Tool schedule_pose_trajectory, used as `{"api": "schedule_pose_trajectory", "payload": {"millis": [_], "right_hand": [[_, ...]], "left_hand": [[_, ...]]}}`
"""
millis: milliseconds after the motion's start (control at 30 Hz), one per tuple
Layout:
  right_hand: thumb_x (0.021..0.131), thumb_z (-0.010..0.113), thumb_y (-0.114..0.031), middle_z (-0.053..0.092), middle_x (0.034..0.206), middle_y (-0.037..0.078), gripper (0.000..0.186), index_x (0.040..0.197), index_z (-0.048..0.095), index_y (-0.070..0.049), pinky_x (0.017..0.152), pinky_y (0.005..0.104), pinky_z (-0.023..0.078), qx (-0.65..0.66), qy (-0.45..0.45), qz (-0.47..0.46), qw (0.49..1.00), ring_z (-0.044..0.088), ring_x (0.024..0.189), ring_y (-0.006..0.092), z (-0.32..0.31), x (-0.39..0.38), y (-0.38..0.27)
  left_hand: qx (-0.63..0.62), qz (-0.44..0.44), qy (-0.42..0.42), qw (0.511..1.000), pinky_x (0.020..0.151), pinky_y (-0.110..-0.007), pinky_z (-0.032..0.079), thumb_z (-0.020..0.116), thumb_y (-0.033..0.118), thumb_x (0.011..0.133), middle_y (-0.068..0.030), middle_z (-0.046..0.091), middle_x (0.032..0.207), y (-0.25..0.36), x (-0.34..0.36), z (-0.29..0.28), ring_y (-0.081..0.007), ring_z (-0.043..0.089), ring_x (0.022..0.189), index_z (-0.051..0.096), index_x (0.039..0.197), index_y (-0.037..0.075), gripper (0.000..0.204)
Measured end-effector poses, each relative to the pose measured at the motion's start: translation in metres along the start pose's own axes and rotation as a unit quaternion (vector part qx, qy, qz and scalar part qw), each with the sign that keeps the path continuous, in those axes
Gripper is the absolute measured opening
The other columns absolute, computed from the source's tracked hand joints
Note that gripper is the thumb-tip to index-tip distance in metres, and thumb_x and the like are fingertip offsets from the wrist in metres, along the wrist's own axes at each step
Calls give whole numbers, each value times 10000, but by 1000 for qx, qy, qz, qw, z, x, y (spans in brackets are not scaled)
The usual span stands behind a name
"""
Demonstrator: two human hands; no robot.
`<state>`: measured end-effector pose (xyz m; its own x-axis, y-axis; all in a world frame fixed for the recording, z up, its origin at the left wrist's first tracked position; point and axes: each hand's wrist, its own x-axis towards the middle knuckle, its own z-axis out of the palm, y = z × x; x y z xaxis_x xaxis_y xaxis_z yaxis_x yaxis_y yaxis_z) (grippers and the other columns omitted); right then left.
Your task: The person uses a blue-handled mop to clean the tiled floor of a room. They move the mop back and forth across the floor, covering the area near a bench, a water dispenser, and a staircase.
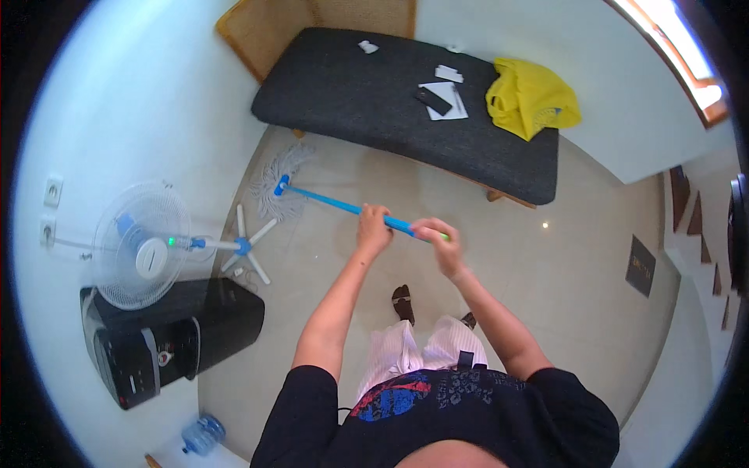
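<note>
Both of my hands grip a blue mop handle (pixel 331 201) that slants down toward the left. My left hand (pixel 373 226) is closed around its middle, and my right hand (pixel 439 243) is closed near the green-tipped upper end. The grey-white string mop head (pixel 275 183) lies spread on the tiled floor (pixel 562 257), just short of the dark bench and close to the left wall, with the fan's stand a little way below it.
A white fan (pixel 152 257) with a cross base stands at left beside a black water dispenser (pixel 211 327) and blue bottle (pixel 204 434). A grey cushioned bench (pixel 351 86) holds papers, a phone and a yellow bag (pixel 527 101). Stairs (pixel 702 226) and a dark mat (pixel 641 265) are at right.
</note>
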<state>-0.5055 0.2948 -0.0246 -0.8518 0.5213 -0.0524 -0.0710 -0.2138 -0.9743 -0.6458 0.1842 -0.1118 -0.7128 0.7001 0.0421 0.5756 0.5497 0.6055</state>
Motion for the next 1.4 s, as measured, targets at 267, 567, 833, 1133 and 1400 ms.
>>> {"api": "schedule_pose_trajectory", "payload": {"millis": [267, 567, 833, 1133, 1400], "right_hand": [[800, 508, -51, 586, 757, 56, 133, 721, 570, 37, 670, 253, 430, 3, -69, -96, 993, 517, 728, 110, 53, 18, 17], [830, 458, -112, 549, 634, 94, 270, 640, 545, 59, 547, 236, 404, -75, 176, -112, 975, 489, 578, 115, -170, -121, -159], [858, 359, -244, 361, 474, 28, 340, 550, 333, -103, 596, 354, 385, -62, 341, -225, 911, 382, 481, 155, -303, -347, -230], [886, 391, -285, 300, 452, 3, 316, 618, 334, -128, 513, 287, 332, 4, 369, -283, 885, 332, 444, 120, -346, -404, -280], [889, 378, -263, 294, 461, 6, 314, 619, 322, -113, 468, 276, 312, 107, 247, -231, 935, 313, 438, 122, -280, -333, -234]], "left_hand": [[-27, -9, 159, 987, 1040, -471, 243, 633, 113, 746, -174, 499, 1053, -27, -11, -23, -375, 430, 1072, 445, 1156, 49, 455], [-159, 168, 91, 969, 1021, -578, 161, 629, 104, 737, -170, 475, 1136, 252, -39, 115, -366, 378, 1168, 355, 1309, 142, 636], [-266, 181, -186, 928, 907, -430, 368, 630, 75, 689, -87, 609, 873, 372, -142, 264, -301, 530, 932, 629, 870, 119, 185], [-171, 186, -350, 902, 686, -435, 458, 621, 183, 702, -114, 620, 774, 455, -202, 268, -319, 583, 795, 641, 750, 125, 79], [-122, 82, -190, 971, 692, -440, 462, 617, 214, 703, -116, 620, 732, 325, -220, 207, -332, 586, 733, 636, 697, 126, 90]]}}
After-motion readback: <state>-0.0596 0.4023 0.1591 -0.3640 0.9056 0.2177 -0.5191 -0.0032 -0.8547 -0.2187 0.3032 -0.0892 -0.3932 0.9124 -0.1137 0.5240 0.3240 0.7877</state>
